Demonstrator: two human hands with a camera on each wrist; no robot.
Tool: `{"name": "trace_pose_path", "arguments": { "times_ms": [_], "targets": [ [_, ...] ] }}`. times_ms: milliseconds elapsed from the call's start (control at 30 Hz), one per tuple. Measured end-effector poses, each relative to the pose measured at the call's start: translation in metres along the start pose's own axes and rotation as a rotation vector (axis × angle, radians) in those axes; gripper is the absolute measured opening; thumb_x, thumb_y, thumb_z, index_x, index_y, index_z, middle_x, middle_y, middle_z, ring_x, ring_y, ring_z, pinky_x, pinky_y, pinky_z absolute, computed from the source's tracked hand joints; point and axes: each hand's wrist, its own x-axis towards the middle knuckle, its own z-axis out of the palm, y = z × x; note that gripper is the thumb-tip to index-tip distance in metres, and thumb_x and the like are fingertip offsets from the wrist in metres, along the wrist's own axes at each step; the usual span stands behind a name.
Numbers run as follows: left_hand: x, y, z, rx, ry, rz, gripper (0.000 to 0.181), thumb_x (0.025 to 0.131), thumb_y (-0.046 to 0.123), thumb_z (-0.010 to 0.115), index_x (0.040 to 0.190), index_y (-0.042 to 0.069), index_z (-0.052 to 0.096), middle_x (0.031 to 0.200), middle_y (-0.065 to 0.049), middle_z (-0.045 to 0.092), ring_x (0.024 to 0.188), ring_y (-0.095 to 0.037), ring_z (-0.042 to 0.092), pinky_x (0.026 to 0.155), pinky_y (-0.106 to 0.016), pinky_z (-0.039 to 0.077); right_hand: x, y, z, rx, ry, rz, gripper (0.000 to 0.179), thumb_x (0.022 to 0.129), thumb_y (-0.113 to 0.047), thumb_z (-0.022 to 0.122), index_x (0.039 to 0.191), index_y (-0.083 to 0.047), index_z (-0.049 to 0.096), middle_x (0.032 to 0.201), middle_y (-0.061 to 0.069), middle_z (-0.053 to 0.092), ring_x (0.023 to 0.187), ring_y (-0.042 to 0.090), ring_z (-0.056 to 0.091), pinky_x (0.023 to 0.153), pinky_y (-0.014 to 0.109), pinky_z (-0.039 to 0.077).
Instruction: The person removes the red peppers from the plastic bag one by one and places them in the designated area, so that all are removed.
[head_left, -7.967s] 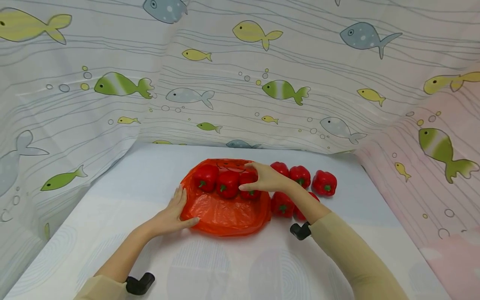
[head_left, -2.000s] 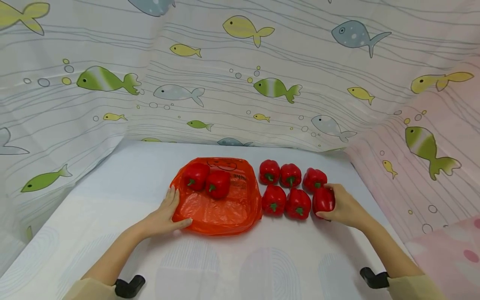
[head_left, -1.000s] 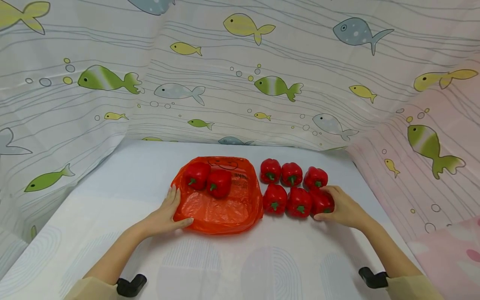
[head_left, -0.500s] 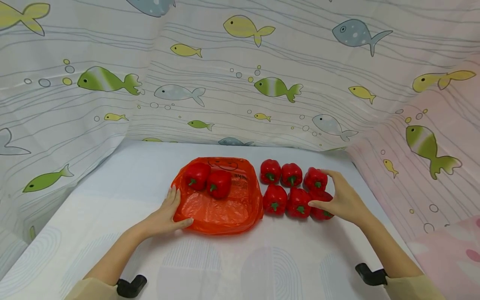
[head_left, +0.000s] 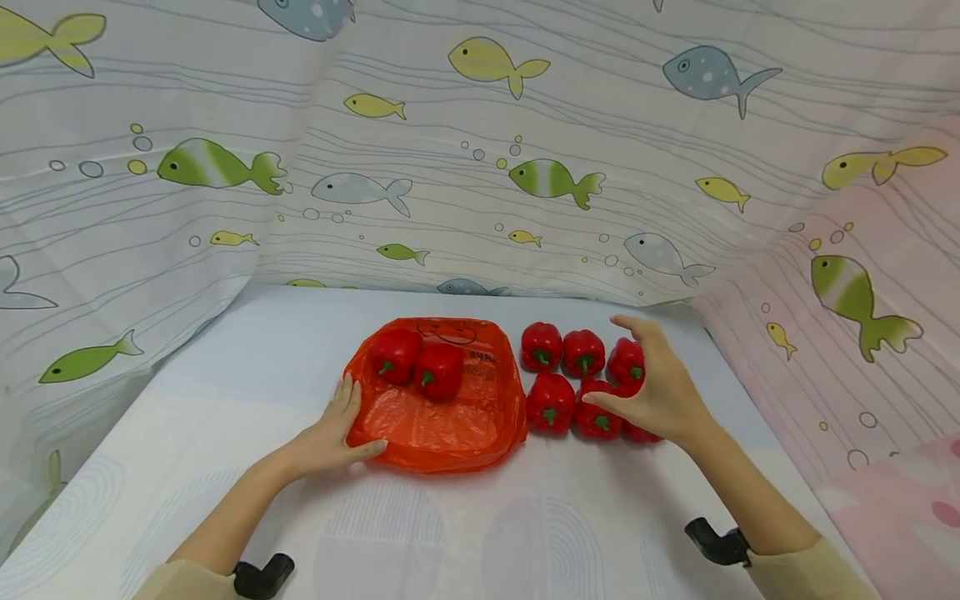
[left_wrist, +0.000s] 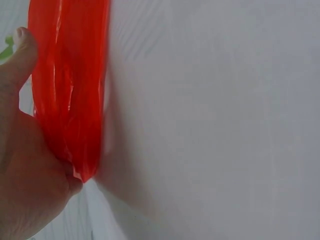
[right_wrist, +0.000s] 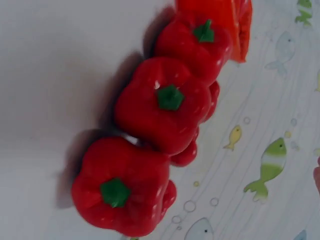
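My left hand (head_left: 322,442) is spread along the left side of an orange plastic bag (head_left: 438,433), whose mouth lies open. Thumb and fingers press on its rolled rim; the left wrist view shows the bag's wall (left_wrist: 75,90) against the palm. Two red bell peppers (head_left: 395,354) with green stems sit inside at the back left. To the bag's right, more peppers stand in two rows of three. My right hand (head_left: 663,392) hovers over the right end of these rows, thumb and fingers apart, holding nothing. It partly hides the front-right pepper (head_left: 639,433), fully visible in the right wrist view.
The back row starts with a pepper (head_left: 541,346) near the bag; the front row's first pepper (head_left: 550,404) is close beside the bag's right rim. A pale patterned cloth (head_left: 480,533) covers the table. Fish-print curtains (head_left: 450,200) rise behind and at both sides.
Eight seconds ago three peppers were in the bag; now two are. My right hand set a pepper at the front row's right end, let go, and moved up and left. My left hand stayed.
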Motion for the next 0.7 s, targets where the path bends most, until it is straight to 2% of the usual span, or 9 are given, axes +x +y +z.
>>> {"name": "trace_pose_path", "arguments": {
  "times_ms": [333,700],
  "targets": [
    [-0.002,0.000,-0.001,0.002,0.005,-0.008,0.108,0.086,0.048,0.065,0.144,-0.019,0.003,0.152,-0.036,-0.011,0.140,-0.050,-0.007,0.108,-0.066,0.010,0.019,-0.025,0.009,-0.014,-0.025,-0.067,0.103,0.057,-0.027,0.094,0.141,-0.004,0.039,0.137,0.011,0.048,0.122,0.025,0.047,0.084,0.048,0.054],
    [-0.004,-0.004,-0.001,0.003,0.008,-0.018,0.109,0.087,0.049,0.065,0.144,-0.019,0.001,0.153,-0.034,-0.012,0.141,-0.048,-0.009,0.109,-0.065,0.009,0.033,-0.040,0.023,0.021,-0.073,-0.101,0.098,0.062,-0.032,0.092,0.140,-0.005,0.039,0.138,0.007,0.047,0.127,0.022,0.045,0.089,0.045,0.052]
  ]
}}
